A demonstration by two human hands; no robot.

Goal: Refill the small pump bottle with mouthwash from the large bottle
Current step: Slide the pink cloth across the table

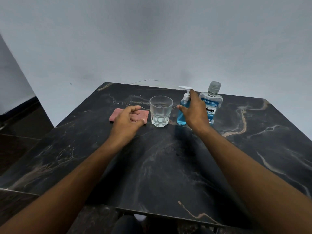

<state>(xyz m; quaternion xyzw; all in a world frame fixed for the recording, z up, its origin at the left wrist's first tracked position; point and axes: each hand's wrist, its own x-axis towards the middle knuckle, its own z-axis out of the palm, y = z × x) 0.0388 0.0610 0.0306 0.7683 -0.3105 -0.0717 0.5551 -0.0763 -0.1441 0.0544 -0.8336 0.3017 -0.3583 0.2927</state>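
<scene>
On the dark marble surface (168, 157), the large mouthwash bottle (211, 105) stands capped just right of the small pump bottle (183, 108), which the right hand (194, 110) reaches with fingers spread, not yet gripping, the left hand (128, 120) loosely open left of it; unscrewing the pump likely follows.

I have one wide-angle view, worn on the head, looking forward and down across the dark marble table (160, 166) toward its far edge and the wall (152, 39). The near edge sits close, low in frame.
</scene>
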